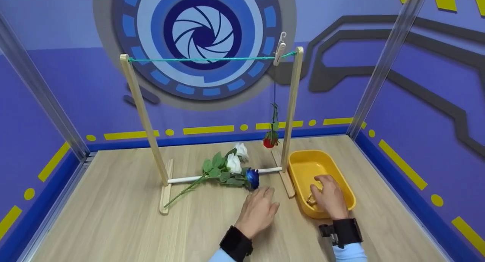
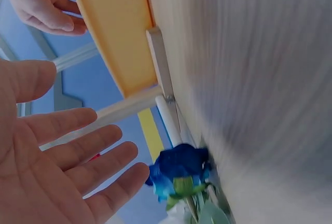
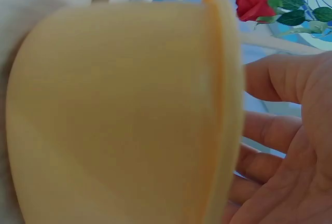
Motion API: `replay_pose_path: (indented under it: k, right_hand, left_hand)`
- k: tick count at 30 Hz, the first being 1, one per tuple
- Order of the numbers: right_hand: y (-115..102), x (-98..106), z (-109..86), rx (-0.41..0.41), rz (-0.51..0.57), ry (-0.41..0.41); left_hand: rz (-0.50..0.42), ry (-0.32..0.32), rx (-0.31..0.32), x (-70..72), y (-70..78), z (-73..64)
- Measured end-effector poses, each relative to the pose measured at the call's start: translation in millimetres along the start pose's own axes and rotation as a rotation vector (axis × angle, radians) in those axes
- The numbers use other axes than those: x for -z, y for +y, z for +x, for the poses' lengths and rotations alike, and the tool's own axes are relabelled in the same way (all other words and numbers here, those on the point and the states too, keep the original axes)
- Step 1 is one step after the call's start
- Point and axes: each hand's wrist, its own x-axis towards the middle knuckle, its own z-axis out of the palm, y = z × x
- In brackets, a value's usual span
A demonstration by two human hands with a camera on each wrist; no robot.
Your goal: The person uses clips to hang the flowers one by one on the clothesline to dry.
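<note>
In the head view my left hand [image 1: 257, 211] is over the table with its fingers extended, just in front of a blue rose [image 1: 252, 178]. The left wrist view shows that hand's palm bare, the blue rose [image 2: 181, 167] close to its fingertips. Two white roses [image 1: 234, 163] lie with the blue one across the white bar of a wooden stand. My right hand [image 1: 331, 195] hovers over a yellow basin [image 1: 345, 178], fingers loosely bent, no held thing visible. Below its thumb a small brownish object [image 1: 311, 200] lies in the basin, its kind unclear. The basin wall partly hides those fingers in the right wrist view.
The wooden stand [image 1: 146, 118] carries a green cord [image 1: 204, 59] between two posts. From a white hooked clip [image 1: 280, 52] on the cord's right end, a red rose [image 1: 270, 141] hangs head down. Blue panel walls [image 1: 68, 102] enclose the table [image 1: 125, 231].
</note>
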Motion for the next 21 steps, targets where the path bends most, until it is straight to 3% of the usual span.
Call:
replay_pose_path:
  k: [7,15,21]
  right_hand:
    - [8,5,10.8,-0.009,-0.119,-0.075]
    - [14,11,22.1,-0.02,-0.206,-0.195]
    - [18,8,28.0,-0.073,-0.257,-0.287]
  left_hand:
    - [0.074,0.004,-0.052,-6.4,7.0,6.2]
    - [0.112,-0.07,-0.037,-12.8,13.4,15.2]
    - [0.126,-0.087,-0.054,-18.6,15.0,18.6]
